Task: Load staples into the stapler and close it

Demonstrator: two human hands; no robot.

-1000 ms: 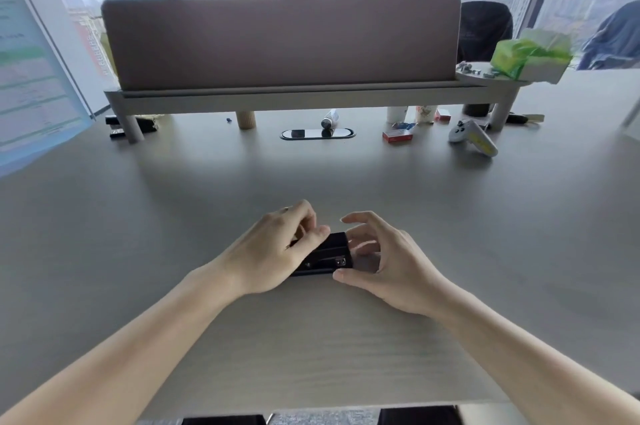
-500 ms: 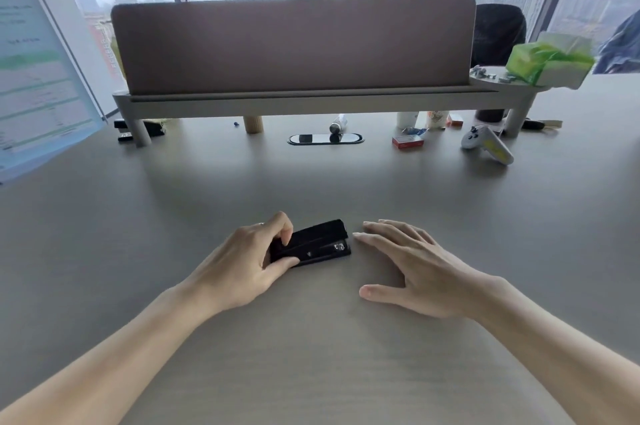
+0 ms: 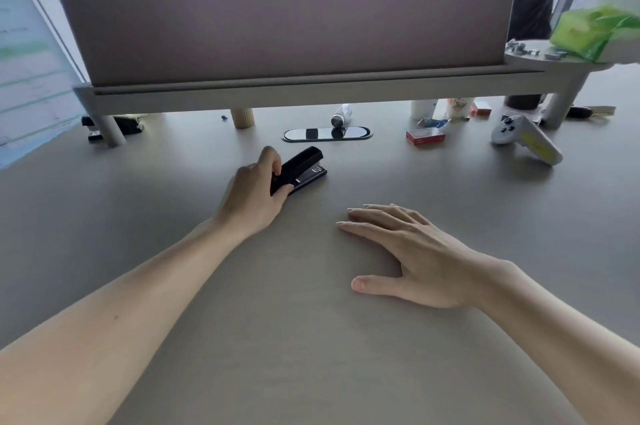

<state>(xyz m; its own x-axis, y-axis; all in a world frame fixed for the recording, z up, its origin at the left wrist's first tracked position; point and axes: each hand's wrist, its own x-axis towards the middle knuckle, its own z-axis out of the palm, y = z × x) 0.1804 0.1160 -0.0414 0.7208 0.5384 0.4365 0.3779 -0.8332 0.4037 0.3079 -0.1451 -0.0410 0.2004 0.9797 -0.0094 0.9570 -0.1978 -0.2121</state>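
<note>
A black stapler [image 3: 304,167] lies closed on the grey desk [image 3: 311,338], far from me, its nose pointing up and right. My left hand [image 3: 254,194] grips its rear end, thumb on the near side and fingers over the top. Flat on the desk lies my right hand [image 3: 405,251], palm down with fingers spread, holding nothing, well to the right of and nearer than the stapler. A small red staple box [image 3: 425,137] sits on the desk at the back right.
A padded divider on a raised shelf [image 3: 294,88] crosses the back of the desk. Under and near it are a cable port [image 3: 327,133], a small bottle [image 3: 341,117], cups, a grey and yellow controller [image 3: 526,140] and a green tissue pack [image 3: 595,29].
My left hand has pushed the stapler away from me toward the back of the desk. My right hand let go of it and now rests flat on the desk.
</note>
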